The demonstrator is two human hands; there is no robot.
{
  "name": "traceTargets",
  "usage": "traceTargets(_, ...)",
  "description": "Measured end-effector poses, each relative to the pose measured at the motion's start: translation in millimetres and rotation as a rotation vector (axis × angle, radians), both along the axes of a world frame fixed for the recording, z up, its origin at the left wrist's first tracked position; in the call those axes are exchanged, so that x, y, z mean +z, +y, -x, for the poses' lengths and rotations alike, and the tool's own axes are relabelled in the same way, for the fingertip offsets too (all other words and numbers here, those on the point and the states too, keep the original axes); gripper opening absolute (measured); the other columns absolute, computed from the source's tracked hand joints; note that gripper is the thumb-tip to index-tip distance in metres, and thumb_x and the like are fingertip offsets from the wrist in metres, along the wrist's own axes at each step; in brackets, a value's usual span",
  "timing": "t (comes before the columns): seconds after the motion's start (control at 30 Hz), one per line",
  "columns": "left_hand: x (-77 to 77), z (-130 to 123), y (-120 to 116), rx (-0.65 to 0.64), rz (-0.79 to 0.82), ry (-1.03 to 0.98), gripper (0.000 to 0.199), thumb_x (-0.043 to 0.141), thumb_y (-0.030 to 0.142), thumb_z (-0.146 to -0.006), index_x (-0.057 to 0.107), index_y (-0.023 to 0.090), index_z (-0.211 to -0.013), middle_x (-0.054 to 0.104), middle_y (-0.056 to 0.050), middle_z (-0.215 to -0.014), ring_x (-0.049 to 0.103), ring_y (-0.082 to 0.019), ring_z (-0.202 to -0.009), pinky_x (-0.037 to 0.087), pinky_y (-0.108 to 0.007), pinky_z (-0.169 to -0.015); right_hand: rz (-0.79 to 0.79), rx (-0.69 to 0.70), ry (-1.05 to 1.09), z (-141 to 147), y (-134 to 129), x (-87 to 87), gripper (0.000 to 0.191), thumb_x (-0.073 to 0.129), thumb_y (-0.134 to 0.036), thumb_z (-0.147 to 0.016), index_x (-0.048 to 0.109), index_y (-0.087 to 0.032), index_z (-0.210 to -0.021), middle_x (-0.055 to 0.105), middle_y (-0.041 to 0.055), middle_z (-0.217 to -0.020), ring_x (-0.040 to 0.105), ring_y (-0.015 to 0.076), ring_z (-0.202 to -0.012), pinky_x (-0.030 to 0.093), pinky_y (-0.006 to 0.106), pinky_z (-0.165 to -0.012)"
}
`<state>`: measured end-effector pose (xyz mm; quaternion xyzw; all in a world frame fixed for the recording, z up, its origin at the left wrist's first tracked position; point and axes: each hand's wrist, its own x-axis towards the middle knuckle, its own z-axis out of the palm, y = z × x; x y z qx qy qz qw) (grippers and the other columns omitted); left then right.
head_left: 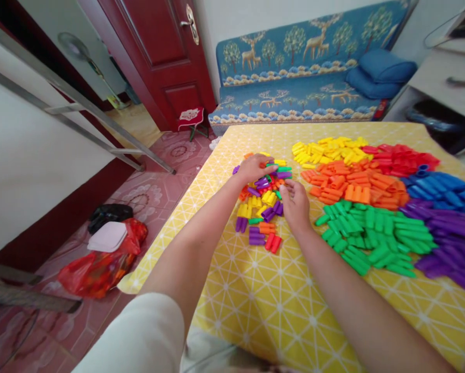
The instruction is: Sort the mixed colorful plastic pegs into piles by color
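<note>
A mixed pile of small plastic tube-shaped pieces (269,198) in purple, yellow, orange, green and red lies before me, some pieces side by side in joined-looking groups. My left hand (255,168) reaches over the far left part of this pile, fingers spread above the pieces, with an orange bit showing under them. At the pile's right edge, my right hand (295,204) touches the pieces with thumb and fingers apart. Nearest me in the pile lie red pieces (273,243) and purple pieces (256,237).
Sorted heaps stand to the right: yellow (329,151), orange (356,181), red (403,158), blue (446,189), green (376,230) and purple (450,238). They lie on a yellow patterned tablecloth (263,290). A blue sofa (294,77) stands behind, a metal ladder (80,109) at left.
</note>
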<state>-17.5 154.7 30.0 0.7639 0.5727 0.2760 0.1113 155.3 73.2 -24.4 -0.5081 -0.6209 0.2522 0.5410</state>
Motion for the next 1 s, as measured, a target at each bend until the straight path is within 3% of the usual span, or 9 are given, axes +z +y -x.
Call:
traceTargets(0.07,2.2,12.9,-20.6,0.106,-0.067,-0.023,0.055,0.053,0.059,-0.082,0.060,0.027,-0.126,0.052,-0.008,-0.138,0.045,-0.026,-0.129,0.032,-0.041,-0.108,-0.004,-0.008,0.011,-0.6,0.7,-1.4,0.038,0.050,-0.045,-0.086,0.057,-0.016,-0.109,0.063,0.0109,-0.106,0.059,0.0204,-0.094,0.048,0.039,-0.087)
traceTargets(0.17,-1.7,35.6,-48.4,0.473,-0.102,-0.073,0.058,0.044,0.058,-0.088,0.049,0.026,-0.136,0.040,-0.010,-0.148,0.034,-0.029,-0.138,0.025,-0.048,-0.112,-0.004,-0.011,0.012,-1.0,0.9,-2.1,0.038,0.050,-0.045,-0.085,0.058,-0.016,-0.108,0.063,0.0112,-0.106,0.060,0.0203,-0.094,0.048,0.039,-0.087)
traceTargets(0.27,-14.3,46.9,-64.4,0.666,0.108,-0.071,0.068,0.040,0.063,-0.086,0.043,0.022,-0.140,0.038,-0.015,-0.148,0.029,-0.033,-0.140,0.020,-0.055,-0.112,-0.003,-0.014,-0.001,-0.7,0.1,-1.3,0.037,0.051,-0.045,-0.085,0.058,-0.016,-0.108,0.063,0.0111,-0.105,0.060,0.0205,-0.093,0.048,0.039,-0.086)
traceTargets(0.43,-31.0,26.8,-65.4,0.584,0.186,-0.002,0.062,0.041,0.061,-0.086,0.053,0.022,-0.133,0.037,-0.014,-0.150,0.023,-0.036,-0.142,0.010,-0.058,-0.114,-0.006,-0.005,-0.040,-0.5,0.0,-2.4,0.040,0.051,-0.046,-0.085,0.058,-0.015,-0.109,0.063,0.0124,-0.106,0.060,0.0215,-0.093,0.049,0.041,-0.085)
traceTargets(0.5,-33.6,16.6,-64.0,0.543,0.114,-0.040,0.057,0.042,0.055,-0.088,0.053,0.020,-0.133,0.042,-0.014,-0.146,0.029,-0.035,-0.140,0.015,-0.056,-0.114,-0.015,0.002,-0.058,-0.8,0.9,-4.0,0.039,0.051,-0.045,-0.085,0.058,-0.015,-0.109,0.063,0.0121,-0.106,0.060,0.0217,-0.093,0.049,0.041,-0.086)
traceTargets(0.6,-36.2,10.6,-64.6,0.338,-0.012,-0.137,0.052,0.049,0.048,-0.088,0.056,0.017,-0.129,0.052,-0.014,-0.138,0.044,-0.030,-0.131,0.030,-0.046,-0.111,-0.023,0.022,-0.076,-1.5,2.5,-5.6,0.040,0.055,-0.042,-0.082,0.058,-0.015,-0.112,0.062,0.0118,-0.106,0.061,0.0217,-0.092,0.049,0.041,-0.086)
traceTargets(0.77,-35.7,15.1,-71.0,0.090,-0.063,-0.318,0.045,0.053,0.047,-0.086,0.065,0.018,-0.118,0.067,-0.010,-0.118,0.064,-0.023,-0.100,0.048,-0.035,-0.092,-0.103,0.121,-0.163,-1.7,-0.2,0.9,0.048,0.059,-0.036,-0.080,0.053,-0.018,-0.124,0.058,0.0113,-0.117,0.059,0.0224,-0.101,0.047,0.043,-0.093)
traceTargets(0.9,-31.1,12.6,-76.6,0.015,0.030,-0.293,0.051,0.052,0.054,-0.085,0.065,0.019,-0.120,0.073,-0.006,-0.097,0.066,-0.019,-0.076,0.052,-0.031,-0.075,-0.226,0.217,-0.297,0.6,-4.8,8.1,0.055,0.061,-0.031,-0.079,0.049,-0.023,-0.132,0.049,0.0102,-0.131,0.045,0.0248,-0.124,0.037,0.045,-0.106)
traceTargets(1.0,-28.4,8.6,-79.0,0.018,0.004,-0.248,0.050,0.057,0.052,-0.082,0.065,0.020,-0.119,0.073,-0.006,-0.100,0.066,-0.020,-0.080,0.051,-0.031,-0.078,-0.215,0.236,-0.353,2.2,-5.8,7.9,0.053,0.064,-0.031,-0.076,0.055,-0.023,-0.127,0.045,0.0104,-0.136,0.043,0.0263,-0.126,0.035,0.046,-0.107)
